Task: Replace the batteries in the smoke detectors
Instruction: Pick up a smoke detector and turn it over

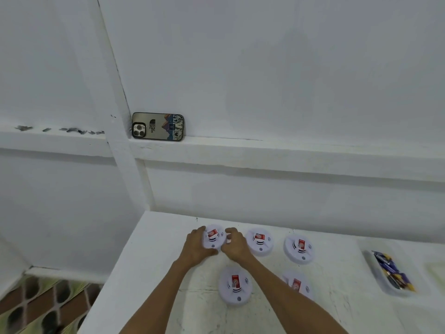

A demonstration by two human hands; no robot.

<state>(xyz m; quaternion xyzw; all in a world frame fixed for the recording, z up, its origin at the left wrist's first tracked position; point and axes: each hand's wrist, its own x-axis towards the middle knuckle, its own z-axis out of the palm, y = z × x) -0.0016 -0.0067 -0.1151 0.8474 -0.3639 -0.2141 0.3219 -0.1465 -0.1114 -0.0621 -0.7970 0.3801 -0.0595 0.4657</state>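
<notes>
Head view showed five smoke detectors lying on a white counter (pixel 156 261): three in a far row and two nearer the person. Each was a flat white disc with a red label at its centre, short dark slots below the label, small curved sound-wave marks to one side and a small dark button by its near edge. The far-left smoke detector (pixel 213 237) sat at the left end of the far row, and both hands were on it. The left hand (pixel 196 247) curled round its left rim and the right hand (pixel 237 244) gripped its right rim, so the two hands were close together with the disc between them. Just beside it to the right lay the second detector (pixel 259 241), then the third detector (pixel 298 248). In the near row, the front-left detector (pixel 235 285) lay between the two forearms, and the front-right detector (pixel 297 285) was partly hidden behind the right forearm. Well apart, at the counter's right end, one white tray (pixel 369 260) held blue-and-yellow packs (pixel 390 271), too blurred to count or read. One phone (pixel 157 126) in a printed case stood on its long edge on a white ledge above the counter, leaning on the wall, camera lenses to the left.
</notes>
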